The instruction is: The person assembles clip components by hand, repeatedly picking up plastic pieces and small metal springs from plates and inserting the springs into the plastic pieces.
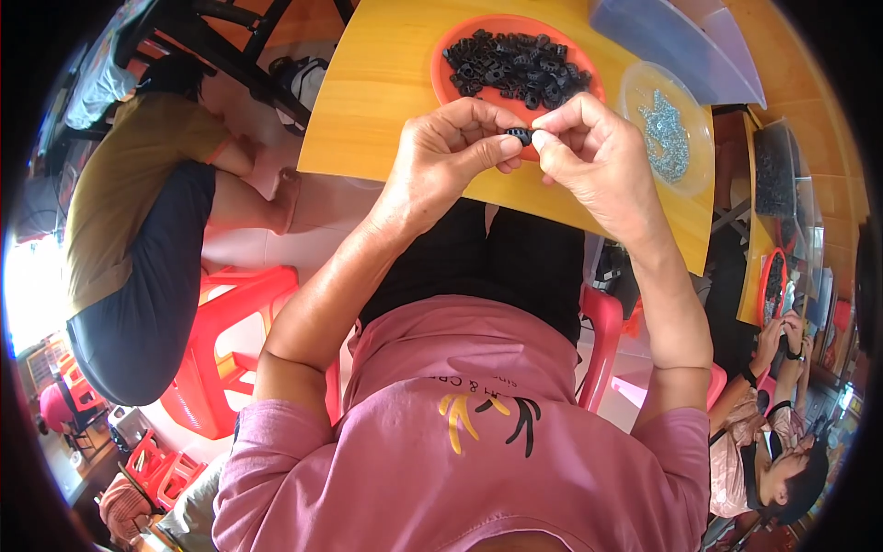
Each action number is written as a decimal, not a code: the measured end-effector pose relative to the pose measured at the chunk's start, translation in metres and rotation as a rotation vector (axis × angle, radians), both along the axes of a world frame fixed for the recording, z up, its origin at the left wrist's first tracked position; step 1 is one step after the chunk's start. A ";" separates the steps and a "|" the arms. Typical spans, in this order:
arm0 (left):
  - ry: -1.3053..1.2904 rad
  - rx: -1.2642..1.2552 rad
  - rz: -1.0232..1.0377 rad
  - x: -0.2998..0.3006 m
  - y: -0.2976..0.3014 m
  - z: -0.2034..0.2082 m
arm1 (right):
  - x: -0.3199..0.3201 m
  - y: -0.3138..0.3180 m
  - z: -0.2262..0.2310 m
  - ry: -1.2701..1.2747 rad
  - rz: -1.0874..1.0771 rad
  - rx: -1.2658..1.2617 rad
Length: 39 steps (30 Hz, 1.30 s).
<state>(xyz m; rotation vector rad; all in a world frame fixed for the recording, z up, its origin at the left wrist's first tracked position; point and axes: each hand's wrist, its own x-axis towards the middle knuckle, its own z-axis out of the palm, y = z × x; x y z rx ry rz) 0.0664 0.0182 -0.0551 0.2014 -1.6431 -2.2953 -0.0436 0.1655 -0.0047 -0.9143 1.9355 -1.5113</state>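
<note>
Fingertips of the left hand [432, 164] are hiding part of a small black piece [519, 136]; whatever the right hand [593, 152] is pinching is looking too small to tell. The 2 hands are covering some lower rim of the orange plate [515, 23]. Tiny bluish pieces [669, 138] are blending together. The top edge is cutting off the yellow table [368, 92] and the blue-grey bin [671, 55].

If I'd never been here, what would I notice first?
Probably the left hand and right hand meeting at a small black piece over the yellow table. Just beyond, an orange plate is heaped with black pieces; right of that, a clear bowl holds shiny bluish bits.
</note>
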 end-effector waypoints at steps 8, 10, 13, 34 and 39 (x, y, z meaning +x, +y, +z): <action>-0.019 0.028 -0.198 -0.003 -0.019 -0.002 | 0.000 0.003 0.008 0.003 0.070 0.075; -0.016 0.052 -0.231 -0.003 -0.019 -0.003 | 0.000 0.001 0.005 0.020 0.056 0.073; -0.037 -0.021 -0.171 -0.007 -0.014 -0.003 | -0.002 0.002 -0.005 0.102 0.033 0.083; -0.034 0.072 -0.087 -0.019 -0.023 0.003 | -0.025 0.004 -0.009 -0.273 -0.014 -0.018; 0.041 0.039 -0.159 -0.020 -0.015 0.014 | -0.009 -0.004 -0.008 -0.621 0.177 -0.116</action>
